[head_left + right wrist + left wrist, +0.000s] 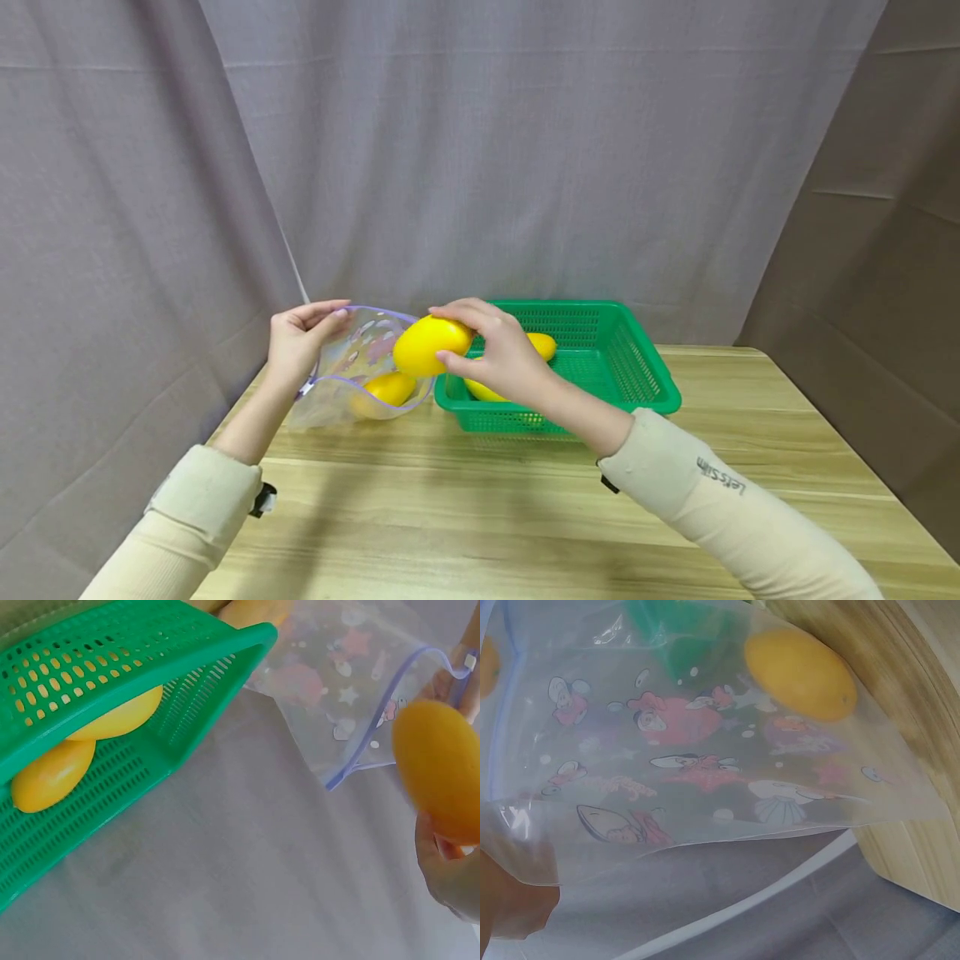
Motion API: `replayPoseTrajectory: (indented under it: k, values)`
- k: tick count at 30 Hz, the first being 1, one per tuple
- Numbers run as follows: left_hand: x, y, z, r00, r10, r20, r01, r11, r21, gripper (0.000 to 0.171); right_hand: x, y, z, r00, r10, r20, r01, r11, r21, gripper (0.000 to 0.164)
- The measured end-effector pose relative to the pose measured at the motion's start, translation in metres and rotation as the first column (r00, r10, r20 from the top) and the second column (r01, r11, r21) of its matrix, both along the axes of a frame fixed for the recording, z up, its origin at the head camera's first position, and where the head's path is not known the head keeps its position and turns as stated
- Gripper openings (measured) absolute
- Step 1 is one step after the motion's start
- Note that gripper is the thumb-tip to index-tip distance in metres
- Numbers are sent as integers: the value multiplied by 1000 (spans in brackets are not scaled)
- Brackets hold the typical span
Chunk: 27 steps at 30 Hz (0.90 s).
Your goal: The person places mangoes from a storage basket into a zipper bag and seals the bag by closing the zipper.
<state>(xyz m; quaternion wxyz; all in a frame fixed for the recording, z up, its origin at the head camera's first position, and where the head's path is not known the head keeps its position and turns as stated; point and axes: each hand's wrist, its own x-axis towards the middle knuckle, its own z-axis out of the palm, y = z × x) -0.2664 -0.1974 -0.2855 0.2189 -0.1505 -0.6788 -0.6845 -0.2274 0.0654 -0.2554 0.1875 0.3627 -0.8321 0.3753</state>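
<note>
My left hand [300, 337] pinches the rim of a see-through zipper bag [330, 412] with a purple zip edge and printed pink figures. The bag's mouth gapes towards the right. Low inside it lies one yellow oval fruit [799, 675], seen through the plastic. My right hand [506, 346] grips another smooth yellow oval fruit [429, 346] between thumb and fingers, at the bag's open mouth. In the right wrist view this held fruit [439, 772] overlaps the zip edge. Two more yellow fruits [56, 776] lie in a green basket [648, 358], partly hidden by my right hand in the head view.
The basket stands on a wooden table [420, 517], just right of the bag. Grey curtain [480, 167] hangs close behind the table and along the left side. A darker cloth [870, 250] closes off the right side.
</note>
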Motion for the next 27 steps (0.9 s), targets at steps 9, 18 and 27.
replayPoseTrajectory:
  k: [9,18,27]
  values:
    - [1,3,1,1000,-16,19,16,1000,27,28,3,-10,-5,998,19,-52,-8,977,211,35]
    - [1,4,3,999,-24,38,22,999,43,28,2,-17,-10,997,61,-51,-41,945,325,31]
    - [2,4,3,998,-36,42,34,998,51,15,-4,-25,-21,985,113,-130,-56,925,376,31]
